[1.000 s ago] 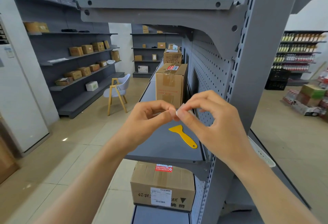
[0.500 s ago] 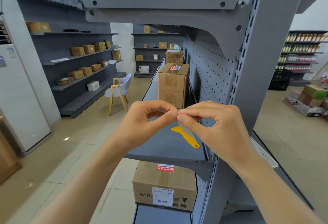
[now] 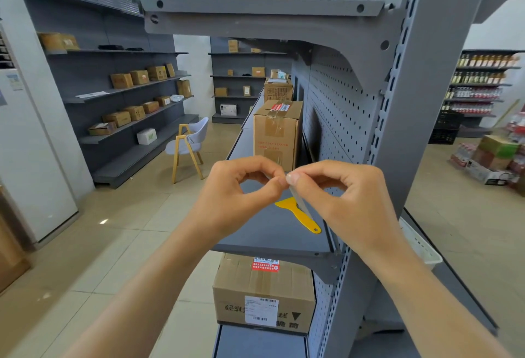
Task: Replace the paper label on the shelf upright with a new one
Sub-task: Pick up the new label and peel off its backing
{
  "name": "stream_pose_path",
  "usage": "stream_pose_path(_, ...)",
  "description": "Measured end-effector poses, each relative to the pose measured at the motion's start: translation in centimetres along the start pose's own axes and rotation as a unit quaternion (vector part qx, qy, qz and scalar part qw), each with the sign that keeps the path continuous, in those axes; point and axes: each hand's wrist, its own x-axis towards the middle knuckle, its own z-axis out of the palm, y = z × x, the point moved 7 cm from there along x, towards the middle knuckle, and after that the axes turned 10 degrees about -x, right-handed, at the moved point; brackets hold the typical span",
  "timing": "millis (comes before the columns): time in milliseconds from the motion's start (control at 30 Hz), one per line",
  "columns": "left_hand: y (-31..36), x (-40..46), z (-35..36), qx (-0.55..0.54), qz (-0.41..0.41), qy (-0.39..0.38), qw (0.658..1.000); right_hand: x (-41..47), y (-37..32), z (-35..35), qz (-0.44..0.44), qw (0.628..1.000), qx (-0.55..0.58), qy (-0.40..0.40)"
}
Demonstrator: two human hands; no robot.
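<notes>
My left hand [image 3: 237,198] and my right hand [image 3: 349,201] meet fingertip to fingertip in front of the grey shelf. Both pinch a small thin paper label [image 3: 298,200], seen edge-on, whose strip hangs down from the fingertips. The grey slotted shelf upright [image 3: 420,96] rises just right of my right hand; I see no label on its face. A yellow plastic scraper [image 3: 301,214] lies on the middle shelf board [image 3: 255,232] below my hands.
A taped cardboard box [image 3: 277,133] stands on the shelf behind my hands, and another box [image 3: 264,292] sits on the shelf below. A perforated back panel [image 3: 338,107] runs along the right. A chair [image 3: 189,144] stands in the aisle to the left.
My hands stay pinched together and have shifted slightly. A strip of the label now hangs down from the fingertips where before only a small white corner showed.
</notes>
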Motion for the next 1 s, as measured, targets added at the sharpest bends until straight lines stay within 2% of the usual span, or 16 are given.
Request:
stream_pose_path(200, -0.2, -0.1, -0.7, -0.092, -0.036, 0.045, 0.994, 0.0, 1.4, -1.4, 0.115, 0.990, 0.070, 0.050)
stream_pose_path(333, -0.3, -0.2, -1.2, -0.134, -0.052, 0.083, 0.986, -0.2, 1.5, -3.0, 0.148, 0.979, 0.109, 0.091)
stream_pose_path(500, -0.9, 0.1, -1.4, -0.176, -0.053, 0.093, 0.979, -1.3, 1.9, -5.6, 0.180, 0.964, 0.131, 0.147)
stream_pose_path(733, 0.6, 0.9, 2.2, -0.260, -0.029, 0.063, 0.963, -4.3, 2.9, -11.3, 0.215, 0.933, 0.157, 0.243)
stream_pose_path(833, 1.9, 1.4, 5.6, -0.283, -0.038, 0.023, 0.958, -5.5, 4.0, -14.1, 0.229, 0.921, 0.158, 0.274)
stream_pose_path(1000, 4.8, 2.8, 13.5, -0.218, -0.060, -0.039, 0.973, -6.8, 7.0, -18.3, 0.245, 0.916, 0.137, 0.286)
